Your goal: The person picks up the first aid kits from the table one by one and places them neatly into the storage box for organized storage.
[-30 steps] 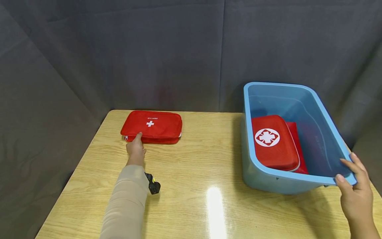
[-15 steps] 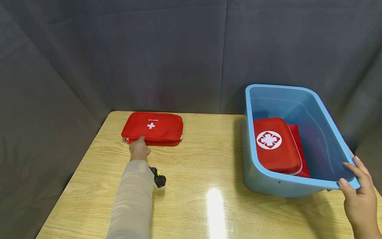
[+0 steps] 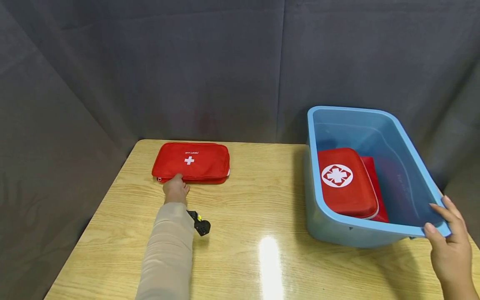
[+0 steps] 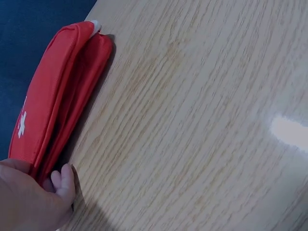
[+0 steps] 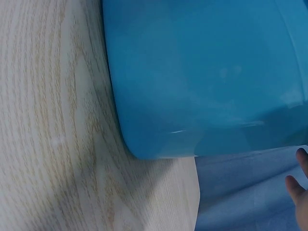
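A red first aid pouch point(image 3: 192, 161) with a white cross lies at the table's far left. My left hand point(image 3: 175, 189) pinches its near edge by the left end. In the left wrist view, the thumb of my left hand point(image 4: 33, 197) lies on the top layer of the pouch point(image 4: 48, 91), and the other fingers curl at its lower edge, partly hidden. On the right stands a blue plastic bin point(image 3: 348, 223); my right hand point(image 3: 451, 246) grips its near right rim corner. Inside lies a red first aid case point(image 3: 348, 191) with a round white emblem.
Beneath the case is another flat red item point(image 3: 378, 196), mostly covered. The wooden table point(image 3: 240, 208) carries a bright light reflection. Dark grey curtains point(image 3: 210, 75) hang behind and at the sides. A black wrist camera point(image 3: 200, 225) sits on the left forearm.
My left hand has shifted slightly to the right along the pouch's near edge, and less of the pouch's front side shows. The right hand keeps its place on the bin's rim.
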A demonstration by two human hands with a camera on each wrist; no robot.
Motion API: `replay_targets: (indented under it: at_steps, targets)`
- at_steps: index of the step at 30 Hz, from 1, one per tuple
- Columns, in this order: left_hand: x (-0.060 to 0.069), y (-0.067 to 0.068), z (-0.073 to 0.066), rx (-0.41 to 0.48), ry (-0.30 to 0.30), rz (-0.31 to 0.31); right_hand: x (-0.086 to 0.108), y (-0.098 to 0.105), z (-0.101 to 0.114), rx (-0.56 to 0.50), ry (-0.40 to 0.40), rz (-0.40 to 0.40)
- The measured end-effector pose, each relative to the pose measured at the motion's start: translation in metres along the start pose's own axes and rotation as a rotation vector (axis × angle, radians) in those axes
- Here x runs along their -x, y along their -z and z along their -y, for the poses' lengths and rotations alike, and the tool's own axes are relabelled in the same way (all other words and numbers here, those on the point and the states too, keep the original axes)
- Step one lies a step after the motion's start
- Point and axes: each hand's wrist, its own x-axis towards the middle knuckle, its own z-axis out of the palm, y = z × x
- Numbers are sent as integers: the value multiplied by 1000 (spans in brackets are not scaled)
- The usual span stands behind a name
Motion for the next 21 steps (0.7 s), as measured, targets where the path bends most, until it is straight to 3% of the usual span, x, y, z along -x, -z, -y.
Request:
replay_targets:
  at_steps: [9,13,21]
  targets:
    - [-7,-3,0,126,-92,27,-2,-3,1,-3,12,-7]
    - [-9,6,2,120,-74,47,-4,-3,2,8,10,16]
    - [-10,19,-6,111,-63,115,-5,-8,4,2,1,27]
